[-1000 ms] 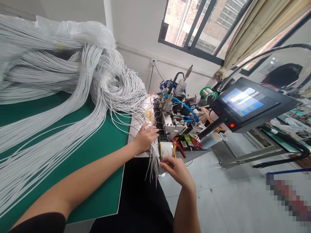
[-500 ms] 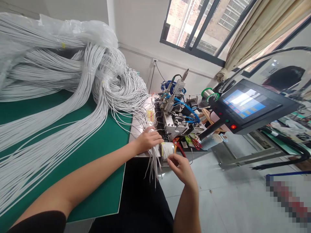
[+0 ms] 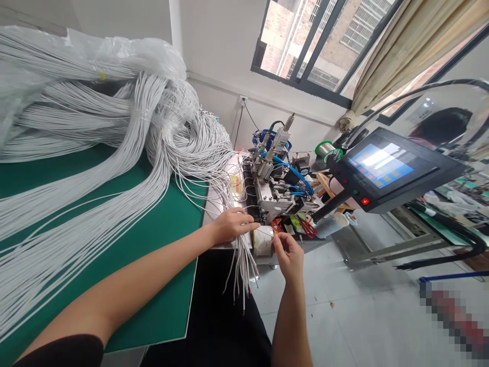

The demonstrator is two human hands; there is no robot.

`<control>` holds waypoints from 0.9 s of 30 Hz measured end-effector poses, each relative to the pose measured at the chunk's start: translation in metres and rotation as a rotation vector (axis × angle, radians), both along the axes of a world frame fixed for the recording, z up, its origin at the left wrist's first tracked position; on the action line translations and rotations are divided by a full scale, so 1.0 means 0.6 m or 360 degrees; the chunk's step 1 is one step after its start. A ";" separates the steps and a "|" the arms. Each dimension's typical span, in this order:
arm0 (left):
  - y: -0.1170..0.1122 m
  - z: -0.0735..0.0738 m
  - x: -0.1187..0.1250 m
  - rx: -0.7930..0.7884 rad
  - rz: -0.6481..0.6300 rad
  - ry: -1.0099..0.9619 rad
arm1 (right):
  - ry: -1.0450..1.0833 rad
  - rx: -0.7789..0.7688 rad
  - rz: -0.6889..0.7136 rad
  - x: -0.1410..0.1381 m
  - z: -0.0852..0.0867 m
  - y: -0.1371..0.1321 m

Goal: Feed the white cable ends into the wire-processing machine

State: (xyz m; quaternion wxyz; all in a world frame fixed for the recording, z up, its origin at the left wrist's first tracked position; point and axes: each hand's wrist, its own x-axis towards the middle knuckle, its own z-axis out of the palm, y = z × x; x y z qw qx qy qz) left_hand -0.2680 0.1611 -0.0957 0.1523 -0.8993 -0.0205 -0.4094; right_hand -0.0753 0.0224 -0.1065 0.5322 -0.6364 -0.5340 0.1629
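My left hand [image 3: 231, 225] rests on a bundle of thin white wires [image 3: 242, 255] where they hang over the bench edge, fingers curled over them. My right hand [image 3: 289, 253] is raised just right of that bundle, its fingertips pinched on the end of one white wire, beside a white tape roll [image 3: 263, 239]. Directly behind both hands stands a small wire-processing machine [image 3: 275, 189] with blue air hoses.
A huge heap of white wires [image 3: 95, 142], partly in clear plastic, covers the green mat [image 3: 153, 244]. Red-handled cutters [image 3: 307, 228] lie by the machine. A touchscreen panel [image 3: 382, 165] on an arm stands at right. Another person's head [image 3: 443, 122] shows behind it.
My right hand has risen from below the bench edge towards the tape roll, pinching a wire. My left hand has slid slightly right along the bundle.
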 end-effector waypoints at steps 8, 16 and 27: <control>0.002 -0.007 0.001 0.0009 0.0063 0.0021 | 0.0314 -0.0021 0.0072 0.000 -0.013 0.016; -0.001 -0.008 0.004 -0.0034 0.0145 0.0022 | 0.0360 0.0088 0.0005 -0.006 -0.012 0.034; -0.004 -0.011 0.010 -0.0099 0.0264 -0.0018 | 0.0444 0.0088 -0.0068 -0.022 -0.001 0.041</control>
